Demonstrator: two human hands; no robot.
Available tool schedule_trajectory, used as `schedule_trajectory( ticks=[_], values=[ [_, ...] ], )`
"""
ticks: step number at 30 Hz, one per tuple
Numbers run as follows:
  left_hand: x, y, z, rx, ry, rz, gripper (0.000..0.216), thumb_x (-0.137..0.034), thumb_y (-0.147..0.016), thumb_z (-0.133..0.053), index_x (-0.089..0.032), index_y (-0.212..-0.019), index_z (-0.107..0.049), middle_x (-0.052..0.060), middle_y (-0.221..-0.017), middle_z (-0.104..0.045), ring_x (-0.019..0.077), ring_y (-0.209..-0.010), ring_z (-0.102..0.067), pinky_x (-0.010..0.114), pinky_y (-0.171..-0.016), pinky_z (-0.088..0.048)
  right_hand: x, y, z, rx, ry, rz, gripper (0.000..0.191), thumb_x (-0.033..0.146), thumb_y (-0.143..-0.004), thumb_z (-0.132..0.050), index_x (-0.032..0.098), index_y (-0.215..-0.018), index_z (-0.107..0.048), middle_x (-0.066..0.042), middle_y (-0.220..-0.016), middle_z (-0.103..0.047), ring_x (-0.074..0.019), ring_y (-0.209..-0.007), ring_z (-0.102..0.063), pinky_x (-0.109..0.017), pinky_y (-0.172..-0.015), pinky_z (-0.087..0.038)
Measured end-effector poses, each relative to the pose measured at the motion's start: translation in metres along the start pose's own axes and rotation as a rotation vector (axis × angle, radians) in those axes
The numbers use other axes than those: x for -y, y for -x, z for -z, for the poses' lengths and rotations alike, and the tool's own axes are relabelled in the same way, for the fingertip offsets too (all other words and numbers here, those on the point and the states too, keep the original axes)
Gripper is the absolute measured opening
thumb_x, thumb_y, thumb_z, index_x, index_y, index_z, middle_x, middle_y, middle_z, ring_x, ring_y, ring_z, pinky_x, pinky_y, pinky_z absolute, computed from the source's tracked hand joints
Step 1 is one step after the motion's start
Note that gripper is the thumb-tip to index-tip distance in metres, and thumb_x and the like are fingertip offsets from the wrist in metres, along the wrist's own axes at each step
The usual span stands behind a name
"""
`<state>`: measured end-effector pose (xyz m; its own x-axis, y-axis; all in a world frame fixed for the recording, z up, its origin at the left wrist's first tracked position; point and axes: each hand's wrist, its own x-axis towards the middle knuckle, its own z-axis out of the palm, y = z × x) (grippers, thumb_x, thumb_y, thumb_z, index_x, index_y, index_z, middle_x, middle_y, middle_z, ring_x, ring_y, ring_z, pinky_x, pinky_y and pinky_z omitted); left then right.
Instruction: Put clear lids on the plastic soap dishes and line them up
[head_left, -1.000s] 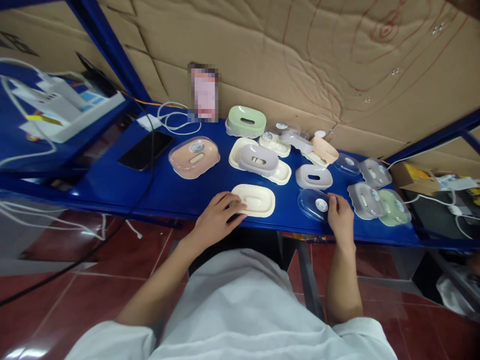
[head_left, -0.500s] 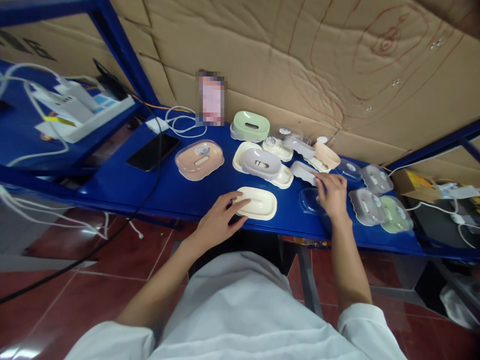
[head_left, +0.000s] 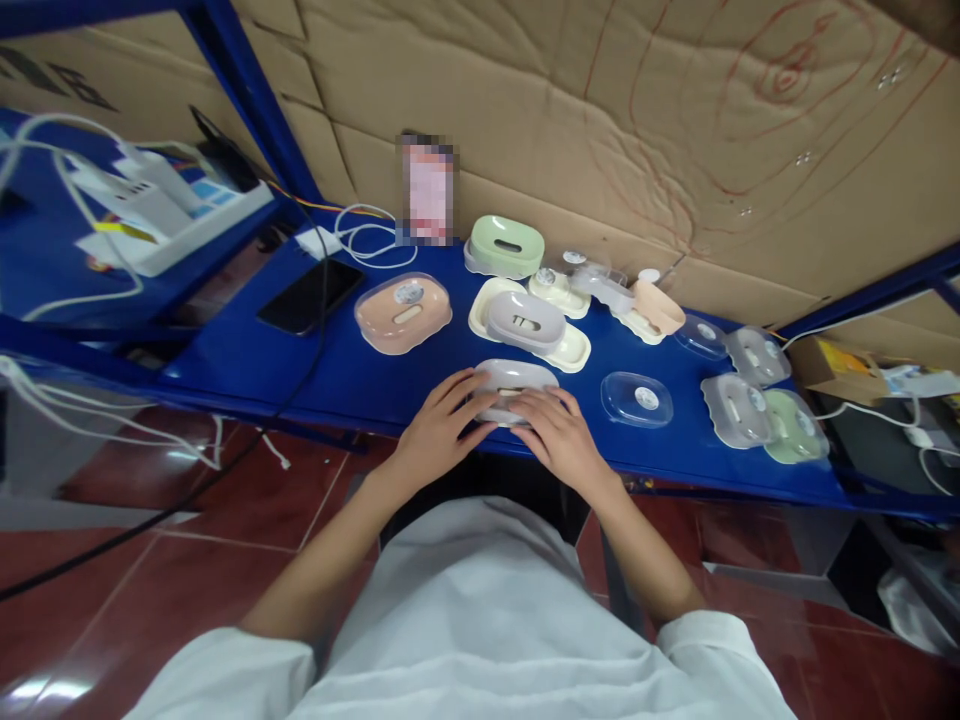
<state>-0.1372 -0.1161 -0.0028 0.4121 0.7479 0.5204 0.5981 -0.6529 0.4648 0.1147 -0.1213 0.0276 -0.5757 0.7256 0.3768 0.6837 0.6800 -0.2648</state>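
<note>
At the front edge of the blue table, a grey slotted soap dish tray (head_left: 517, 374) sits over the cream base, which is now mostly hidden beneath it. My left hand (head_left: 441, 425) grips the left end of this tray, thumb at the near side and fingers over the rim. My right hand (head_left: 564, 438) holds its right end, with fingers lying across the top. Right of my hands lies a clear lid (head_left: 636, 400) with a round sticker. Just behind them, another grey slotted tray (head_left: 525, 322) rests on cream pieces (head_left: 571, 350).
A lidded pink soap dish (head_left: 403, 315) stands to the left, and a green one (head_left: 504, 245) at the back. Several lidded dishes, including a grey one (head_left: 736, 412), sit at the right. A black phone (head_left: 311, 297) and a cable (head_left: 322, 335) lie left. Cardboard (head_left: 525, 110) walls the back.
My right hand has brought the grey tray from the right to the cream base and set it over that base. My left hand has stayed close to the same spot.
</note>
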Motion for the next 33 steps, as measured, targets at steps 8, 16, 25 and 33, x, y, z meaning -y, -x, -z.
schedule_trajectory(
  ticks=[8, 16, 25, 33],
  values=[
    [0.003, 0.003, -0.001, 0.000, -0.002, -0.061, 0.026, -0.026, -0.102, -0.071, -0.025, -0.127, -0.074, 0.010, -0.141, -0.070, 0.0318, -0.141, -0.057, 0.055, -0.117, -0.056, -0.006, 0.014, 0.005, 0.054, -0.038, 0.023, 0.038, 0.028, -0.112, -0.051, 0.031, -0.146, -0.067, -0.003, -0.153, -0.067, -0.0220, -0.152, -0.055, -0.050, -0.131, -0.039],
    [-0.007, 0.003, 0.008, 0.078, 0.072, 0.040, 0.028, -0.030, -0.104, -0.066, -0.024, -0.131, -0.070, 0.015, -0.174, -0.034, 0.0343, -0.159, -0.042, 0.054, -0.124, -0.049, -0.100, 0.091, 0.068, -0.136, 0.223, -0.535, 0.061, 0.061, -0.103, -0.062, 0.030, -0.155, -0.059, -0.014, -0.169, -0.048, -0.0434, -0.160, -0.038, -0.078, -0.125, -0.029],
    [-0.007, -0.001, 0.010, 0.142, 0.166, 0.150, 0.046, -0.039, -0.105, -0.064, -0.027, -0.149, -0.057, 0.012, -0.168, -0.044, 0.0292, -0.156, -0.047, 0.051, -0.129, -0.043, -0.086, 0.100, 0.063, 0.060, 0.017, -0.483, 0.079, 0.068, -0.097, -0.068, 0.036, -0.165, -0.046, -0.011, -0.177, -0.035, -0.0420, -0.162, -0.033, -0.068, -0.125, -0.037],
    [-0.007, -0.009, 0.018, 0.228, 0.247, 0.215, 0.065, -0.040, -0.101, -0.071, -0.032, -0.160, -0.046, 0.011, -0.166, -0.042, 0.0307, -0.156, -0.044, 0.051, -0.132, -0.038, -0.071, 0.070, 0.050, -0.167, -0.070, -0.419, 0.064, 0.065, -0.099, -0.067, 0.033, -0.154, -0.061, -0.012, -0.151, -0.060, -0.0358, -0.140, -0.058, -0.058, -0.121, -0.045]
  ],
)
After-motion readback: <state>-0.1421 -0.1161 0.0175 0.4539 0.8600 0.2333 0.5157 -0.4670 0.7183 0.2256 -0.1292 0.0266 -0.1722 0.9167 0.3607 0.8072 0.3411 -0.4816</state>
